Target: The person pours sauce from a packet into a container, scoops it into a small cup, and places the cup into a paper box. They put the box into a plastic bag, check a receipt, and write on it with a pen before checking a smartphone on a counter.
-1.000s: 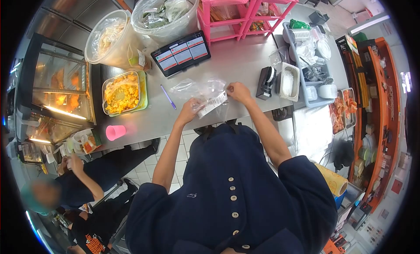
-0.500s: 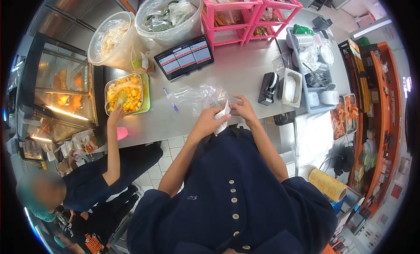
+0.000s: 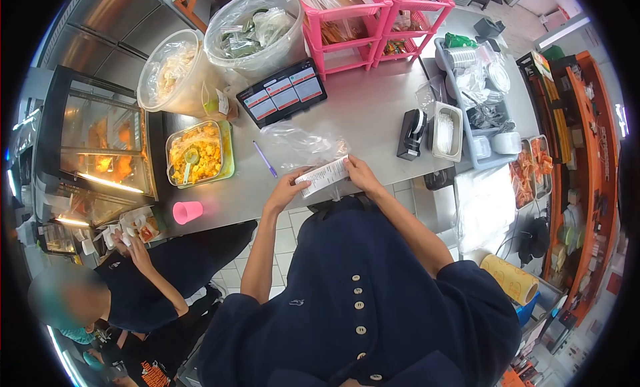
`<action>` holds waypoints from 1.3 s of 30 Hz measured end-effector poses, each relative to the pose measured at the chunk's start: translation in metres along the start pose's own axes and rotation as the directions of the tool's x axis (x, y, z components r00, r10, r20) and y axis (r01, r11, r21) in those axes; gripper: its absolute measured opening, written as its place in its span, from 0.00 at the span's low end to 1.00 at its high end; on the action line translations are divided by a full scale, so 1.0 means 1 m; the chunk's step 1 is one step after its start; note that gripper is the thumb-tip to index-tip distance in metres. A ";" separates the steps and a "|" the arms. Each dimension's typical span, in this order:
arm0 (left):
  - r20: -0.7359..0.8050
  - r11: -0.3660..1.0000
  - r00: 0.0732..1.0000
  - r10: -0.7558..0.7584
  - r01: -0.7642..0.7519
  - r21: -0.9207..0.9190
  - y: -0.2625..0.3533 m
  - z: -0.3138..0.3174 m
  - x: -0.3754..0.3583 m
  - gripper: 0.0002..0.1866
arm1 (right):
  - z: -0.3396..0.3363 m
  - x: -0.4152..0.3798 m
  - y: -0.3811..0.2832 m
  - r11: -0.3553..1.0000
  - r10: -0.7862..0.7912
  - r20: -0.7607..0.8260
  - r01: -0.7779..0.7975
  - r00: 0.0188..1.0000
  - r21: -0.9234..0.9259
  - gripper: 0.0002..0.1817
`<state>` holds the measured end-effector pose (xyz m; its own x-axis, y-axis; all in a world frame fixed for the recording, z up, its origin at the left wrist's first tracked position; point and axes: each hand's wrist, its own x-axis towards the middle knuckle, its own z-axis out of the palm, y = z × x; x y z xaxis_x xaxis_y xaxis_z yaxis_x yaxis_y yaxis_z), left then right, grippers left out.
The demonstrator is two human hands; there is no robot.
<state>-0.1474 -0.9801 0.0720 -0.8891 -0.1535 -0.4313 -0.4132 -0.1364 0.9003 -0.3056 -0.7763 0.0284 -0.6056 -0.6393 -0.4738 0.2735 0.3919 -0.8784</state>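
Stretched between both hands is a white printed receipt [image 3: 325,176], tilted with its right end higher. My left hand [image 3: 288,190] pinches its left end, and my right hand [image 3: 363,174] grips the right end. Just beyond the paper lies a crumpled clear plastic bag [image 3: 303,147] on the steel counter, partly hidden by the receipt. A purple pen [image 3: 265,160] rests to the left of the bag. Behind it a tablet [image 3: 283,94] showing several order panels leans at an angle.
On the left are a tray of yellow food [image 3: 194,152], a pink cup [image 3: 187,212] and a co-worker's hand [image 3: 140,259]. A black tape dispenser [image 3: 412,135] and a metal container [image 3: 447,131] stand at right. Clear tubs [image 3: 254,30] and pink racks [image 3: 347,15] line the back.
The receipt has been opened out flat between my hands, with my right hand now gripping its end. The co-worker's hand has left the yellow food tray, where a spoon stays.
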 end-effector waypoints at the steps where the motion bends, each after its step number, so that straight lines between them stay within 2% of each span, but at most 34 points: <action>1: 0.022 0.999 1.000 0.000 0.000 -0.044 0.004 0.002 0.002 0.21 | 0.000 0.005 -0.003 1.000 0.013 -0.038 -0.013 0.999 0.002 0.24; 2: 0.026 1.000 1.000 -0.004 0.005 -0.029 0.000 0.004 0.005 0.21 | -0.001 0.011 -0.006 1.000 0.026 -0.077 -0.025 0.997 0.005 0.24; 5: 0.005 1.000 1.000 -0.006 0.006 -0.005 -0.014 0.013 0.012 0.19 | -0.012 0.030 -0.016 0.967 0.117 -0.118 -0.086 0.986 0.241 0.23; 7: -0.061 1.000 0.998 0.017 -0.018 -0.014 -0.014 0.030 0.016 0.18 | -0.024 0.037 -0.021 0.951 -0.055 -0.318 0.147 0.946 0.271 0.21; 8: -0.060 0.999 0.998 0.020 -0.021 -0.026 -0.020 0.036 0.018 0.18 | -0.031 0.034 -0.026 0.927 -0.136 -0.416 0.263 0.899 0.267 0.20; 9: -0.059 0.999 0.998 0.025 -0.028 -0.038 -0.028 0.043 0.023 0.17 | -0.045 0.026 -0.029 0.958 -0.235 -0.566 0.286 0.791 0.003 0.20; 10: -0.057 0.998 0.998 0.031 -0.034 -0.051 -0.032 0.051 0.027 0.17 | -0.062 0.013 -0.035 0.933 -0.360 -0.664 0.248 0.656 -0.260 0.19; 12: -0.066 0.998 0.997 0.048 -0.051 -0.047 -0.029 0.069 0.036 0.17 | -0.088 -0.011 -0.035 0.921 -0.354 -0.798 0.030 0.488 -0.390 0.21; 15: -0.132 0.996 0.988 0.081 -0.084 -0.015 -0.045 0.082 0.047 0.20 | -0.111 -0.018 0.016 0.835 -0.364 -0.859 -0.283 0.361 -0.472 0.20; 16: -0.148 0.996 0.985 0.092 -0.091 0.016 -0.049 0.080 0.047 0.22 | -0.118 -0.023 0.014 0.937 -0.135 -0.878 -0.230 0.458 -0.264 0.20; 17: -0.162 0.994 0.981 0.106 -0.100 0.049 -0.050 0.078 0.048 0.23 | -0.126 -0.025 0.011 0.980 0.086 -0.827 -0.198 0.555 -0.031 0.20; 18: -0.193 0.990 0.977 0.092 -0.069 0.121 -0.060 0.071 0.050 0.25 | -0.131 -0.025 0.008 0.959 0.284 -0.708 -0.192 0.646 0.209 0.20; 21: -0.295 0.949 0.955 0.020 0.075 0.306 -0.076 0.053 0.048 0.32 | -0.136 -0.024 -0.008 0.884 0.412 -0.603 -0.139 0.684 0.447 0.18; 23: -0.385 0.899 0.921 -0.064 0.221 0.378 -0.040 0.055 0.033 0.35 | -0.143 -0.017 -0.005 0.841 0.443 -0.563 -0.106 0.698 0.530 0.16; 24: -0.374 0.895 0.925 -0.063 0.219 0.389 -0.038 0.055 0.033 0.35 | -0.145 -0.017 0.000 0.818 0.457 -0.543 -0.093 0.705 0.568 0.15; 26: -0.364 0.889 0.930 -0.055 0.211 0.406 -0.035 0.053 0.035 0.36 | -0.135 -0.021 0.014 0.790 0.354 -0.626 0.137 0.695 0.598 0.13; 27: -0.312 0.921 0.948 -0.054 0.168 0.352 -0.046 0.051 0.042 0.34 | -0.127 -0.023 0.023 0.761 0.302 -0.665 0.247 0.683 0.599 0.13; 30: -0.206 0.984 0.978 -0.009 0.046 0.173 -0.093 0.051 0.068 0.29 | -0.103 -0.029 0.060 0.728 0.163 -0.758 0.441 0.632 0.525 0.13; 33: -0.174 0.997 0.984 0.043 -0.032 0.064 -0.095 0.070 0.068 0.28 | -0.115 -0.029 0.073 0.924 0.251 -0.764 0.088 0.595 0.372 0.12; 36: -0.152 0.993 0.987 0.052 -0.034 0.115 -0.062 0.068 0.069 0.28 | -0.120 -0.040 0.044 0.949 0.298 -0.605 -0.161 0.738 0.271 0.13; 38: -0.155 0.976 0.988 -0.018 0.051 0.210 -0.072 0.060 0.066 0.29 | -0.107 -0.045 0.005 0.989 0.131 -0.435 -0.088 0.891 0.118 0.15; 39: -0.204 0.961 0.977 0.055 0.003 0.275 -0.077 0.061 0.064 0.30 | -0.095 -0.045 -0.005 0.998 0.056 -0.332 -0.041 0.941 0.053 0.15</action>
<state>-0.1848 -0.9201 -0.0219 -0.8515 -0.3572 -0.3840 -0.4545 0.1373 0.8801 -0.3510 -0.6864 0.0598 -0.8032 -0.3597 -0.4749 0.3374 0.3822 -0.8603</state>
